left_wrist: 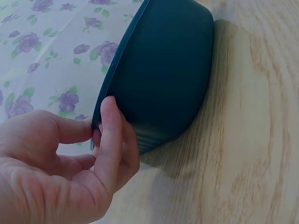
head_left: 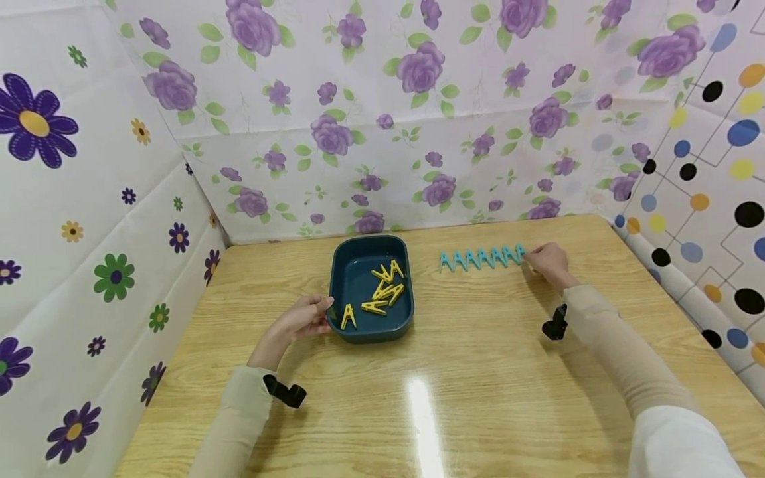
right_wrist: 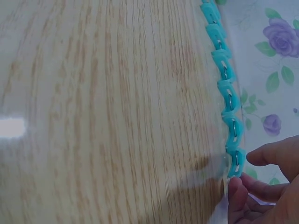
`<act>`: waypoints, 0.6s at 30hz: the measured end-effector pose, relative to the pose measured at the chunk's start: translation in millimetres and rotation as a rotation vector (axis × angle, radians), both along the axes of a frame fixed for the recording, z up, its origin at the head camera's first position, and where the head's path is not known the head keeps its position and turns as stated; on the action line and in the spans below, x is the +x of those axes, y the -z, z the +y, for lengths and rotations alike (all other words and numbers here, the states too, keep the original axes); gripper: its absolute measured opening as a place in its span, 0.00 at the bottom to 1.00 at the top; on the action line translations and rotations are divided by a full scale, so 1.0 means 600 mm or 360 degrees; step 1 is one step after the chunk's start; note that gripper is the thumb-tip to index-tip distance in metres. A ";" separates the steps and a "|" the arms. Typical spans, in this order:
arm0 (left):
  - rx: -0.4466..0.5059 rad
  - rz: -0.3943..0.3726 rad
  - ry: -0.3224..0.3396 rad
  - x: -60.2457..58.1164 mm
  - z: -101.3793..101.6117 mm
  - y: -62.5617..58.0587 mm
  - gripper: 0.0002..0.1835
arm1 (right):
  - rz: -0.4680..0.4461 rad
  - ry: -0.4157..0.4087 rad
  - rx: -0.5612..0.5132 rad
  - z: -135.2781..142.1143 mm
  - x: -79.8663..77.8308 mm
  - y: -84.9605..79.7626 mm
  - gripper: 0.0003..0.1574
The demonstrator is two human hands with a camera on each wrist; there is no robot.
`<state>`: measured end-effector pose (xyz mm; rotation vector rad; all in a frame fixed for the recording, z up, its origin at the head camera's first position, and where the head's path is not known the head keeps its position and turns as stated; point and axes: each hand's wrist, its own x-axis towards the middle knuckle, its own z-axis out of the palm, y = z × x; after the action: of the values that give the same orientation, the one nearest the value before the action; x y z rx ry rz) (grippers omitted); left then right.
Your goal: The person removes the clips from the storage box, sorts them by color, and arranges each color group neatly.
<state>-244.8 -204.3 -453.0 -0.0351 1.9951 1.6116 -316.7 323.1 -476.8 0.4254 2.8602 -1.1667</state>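
Observation:
My left hand (head_left: 303,316) grips the left rim of a dark teal plastic tub (head_left: 372,336), thumb over the edge and fingers curled beneath it on the outer wall (left_wrist: 163,70). Several yellow clothespins (head_left: 374,307) lie loose inside the tub. To the right, several light-blue clothespins (head_left: 481,259) stand legs down in a zigzag row. My right hand (head_left: 546,262) is at the row's right end, thumb and a finger pinching the last blue clothespin (right_wrist: 236,161) by its near end. The index finger (right_wrist: 264,155) lies slightly apart from it.
Everything rests on a wood-grain table (head_left: 466,398). A floral sheet (head_left: 382,139) rises behind the row and the tub, with patterned sheets on both sides. Each wrist wears a small black camera mount (head_left: 556,324).

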 end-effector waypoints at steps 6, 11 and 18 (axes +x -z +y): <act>0.0010 -0.0003 -0.0027 -0.001 -0.001 -0.001 0.23 | 0.0013 -0.0029 -0.0032 0.007 0.004 0.002 0.24; 0.0030 0.0004 -0.0034 0.000 0.000 -0.002 0.22 | 0.0038 -0.0019 -0.0048 0.007 0.009 0.001 0.24; 0.0030 0.0007 -0.0058 0.001 0.001 -0.002 0.21 | 0.0071 -0.0007 -0.0017 -0.001 0.014 -0.002 0.23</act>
<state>-243.9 -203.9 -451.8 -0.0613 1.9932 1.6542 -308.5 322.8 -475.5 0.3975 2.8894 -1.2057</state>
